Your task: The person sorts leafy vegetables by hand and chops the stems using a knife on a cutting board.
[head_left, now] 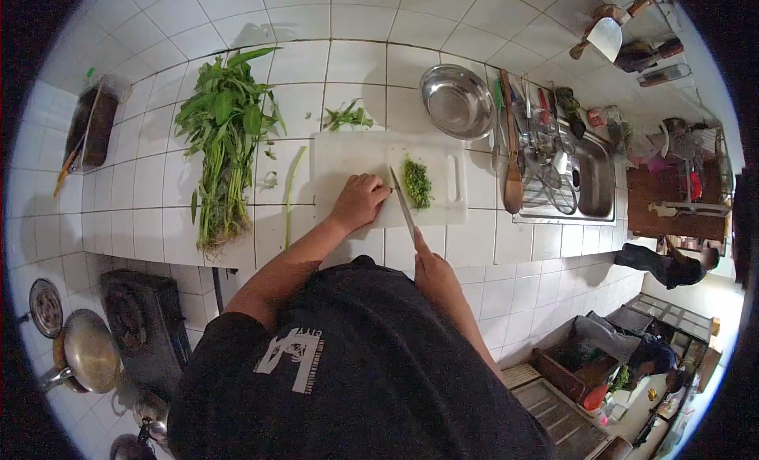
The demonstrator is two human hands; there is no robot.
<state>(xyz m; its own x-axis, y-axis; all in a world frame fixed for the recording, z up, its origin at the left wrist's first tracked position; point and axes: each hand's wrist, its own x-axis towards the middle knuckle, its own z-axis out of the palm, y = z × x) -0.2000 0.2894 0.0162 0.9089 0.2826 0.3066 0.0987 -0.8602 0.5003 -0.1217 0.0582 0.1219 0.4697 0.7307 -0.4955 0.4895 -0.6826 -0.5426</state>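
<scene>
Left hand: fingertips curled under; whatever lies beneath them too small and covered to name. Right hand hides most of the handle of the knife. Chopped greens: single pieces too fine to separate. Shirt cut off by lower edge; its smallest print unreadable. Surface, left end: contents of the dark box can't be made out. Right end: heaped utensils overlap, partly covering the sink. Pot, lower left, cut off. Far right: another person, small, blurred; shelf goods indistinct.
</scene>
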